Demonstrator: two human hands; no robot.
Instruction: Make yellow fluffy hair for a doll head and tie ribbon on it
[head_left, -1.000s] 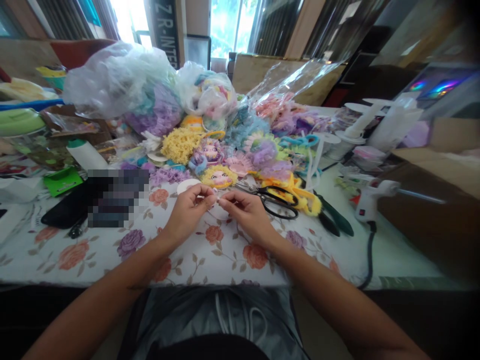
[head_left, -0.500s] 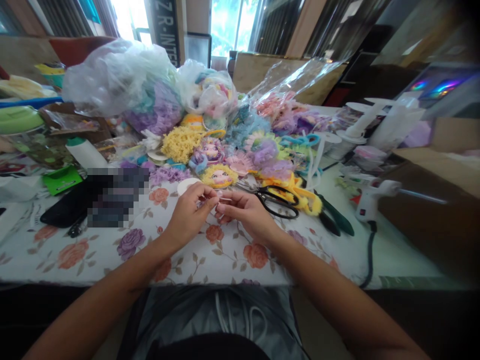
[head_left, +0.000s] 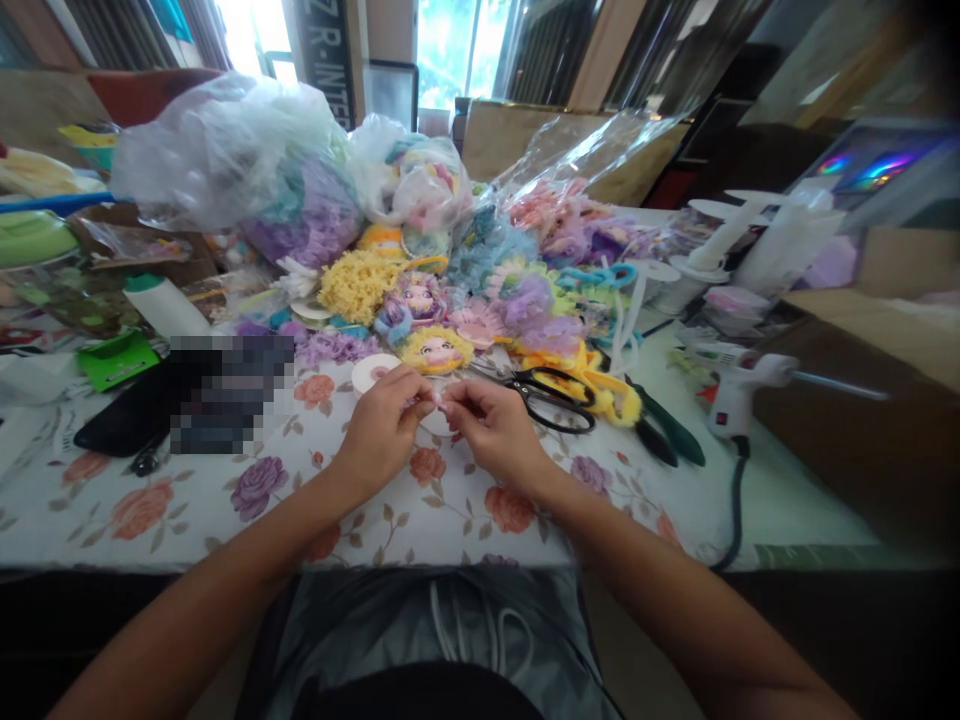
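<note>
Close together over the flowered tablecloth (head_left: 442,510), my left hand (head_left: 384,425) and my right hand (head_left: 499,425) pinch at a small pale piece (head_left: 438,398) between their fingertips. It is too small and too covered to name. A white round disc (head_left: 370,372) lies just behind my left hand. Beyond the fingers is a doll face with yellow curly hair (head_left: 435,350). Black-handled scissors (head_left: 559,400) rest to the right of my right hand, blades pointing away to the left.
A heap of fuzzy yarn pieces and plastic bags (head_left: 232,150) fills the back. On the right are dark green-handled pliers (head_left: 667,425), a glue gun (head_left: 739,395) with its cord and a cardboard box (head_left: 862,370). A thread cone (head_left: 166,305) and a green holder (head_left: 118,360) stand left.
Both hands stay together; the right fingers have curled in more and pinch closer to the left fingertips. The view has shifted slightly.
</note>
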